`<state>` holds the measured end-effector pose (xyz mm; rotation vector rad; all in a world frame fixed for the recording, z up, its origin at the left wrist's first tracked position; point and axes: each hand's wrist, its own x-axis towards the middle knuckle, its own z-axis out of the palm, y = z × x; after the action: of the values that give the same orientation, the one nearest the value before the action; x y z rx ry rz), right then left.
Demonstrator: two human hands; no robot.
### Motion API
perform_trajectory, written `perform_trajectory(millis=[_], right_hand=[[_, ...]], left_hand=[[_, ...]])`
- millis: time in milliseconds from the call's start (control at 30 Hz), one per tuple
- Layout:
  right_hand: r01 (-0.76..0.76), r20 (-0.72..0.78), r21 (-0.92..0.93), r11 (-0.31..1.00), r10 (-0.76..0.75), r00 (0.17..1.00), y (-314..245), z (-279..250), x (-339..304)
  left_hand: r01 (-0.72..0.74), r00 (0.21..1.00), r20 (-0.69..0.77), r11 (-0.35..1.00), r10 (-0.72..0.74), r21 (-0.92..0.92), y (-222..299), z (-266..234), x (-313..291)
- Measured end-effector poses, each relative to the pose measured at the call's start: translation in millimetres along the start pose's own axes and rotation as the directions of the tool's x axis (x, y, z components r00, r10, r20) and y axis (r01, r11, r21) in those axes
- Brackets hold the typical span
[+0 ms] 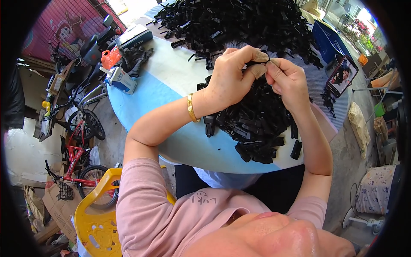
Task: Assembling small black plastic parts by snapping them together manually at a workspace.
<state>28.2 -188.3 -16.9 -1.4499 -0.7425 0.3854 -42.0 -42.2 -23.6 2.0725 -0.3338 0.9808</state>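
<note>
Left hand (231,77) and right hand (290,88): each grip a narrow pinch on one small black part (267,62), held over the surface (175,83), right of its middle. Fingertips mask its shape. Best kept with pinches close, wrists steady, pressure even. Count: two heaps, far heap (239,23) at far edge, near heap (261,128) at near edge, pieces uncountable; one phone (342,76), right edge.

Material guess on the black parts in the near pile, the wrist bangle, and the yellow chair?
Black parts: probably moulded plastic; dark, slight sheen. Metal possible.
Bangle: looks like polished gold-coloured metal; bright highlights.
Yellow chair: likely plastic; smooth, uniformly coloured, rounded cutouts.
</note>
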Motion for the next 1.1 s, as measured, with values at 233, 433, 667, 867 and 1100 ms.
perform_trajectory(millis=[233, 433, 667, 867, 1100], right_hand=[[0.322, -0.039, -0.194, 0.927, -0.336, 0.941, 5.6, -6.7, 6.8], [0.473, 0.003, -0.352, 0.807, -0.505, 0.863, 4.5, -15.4, 1.5], [0.407, -0.087, -0.165, 0.899, -0.424, 0.901, -0.9, -9.2, 1.2], [0.217, -0.061, -0.244, 0.945, -0.238, 0.969, -1.7, -16.1, 5.8], [-0.008, 0.072, 0.225, 0.974, -0.008, 0.997, 1.4, -15.6, 7.0]], left_hand=[[0.062, 0.998, 0.027, 0.912, -0.056, -0.405, 2.5, 1.0, 15.0], [0.456, 0.868, 0.371, 0.235, -0.33, -0.858, -0.7, -13.7, 24.0], [0.494, 0.854, 0.442, 0.697, -0.275, -0.52, 3.6, -16.8, 21.3], [0.308, 0.896, 0.418, 0.89, -0.153, -0.335, 14.4, -12.4, 11.4], [0.336, 0.907, 0.352, 0.901, -0.231, -0.273, 4.2, -6.9, 11.6]])
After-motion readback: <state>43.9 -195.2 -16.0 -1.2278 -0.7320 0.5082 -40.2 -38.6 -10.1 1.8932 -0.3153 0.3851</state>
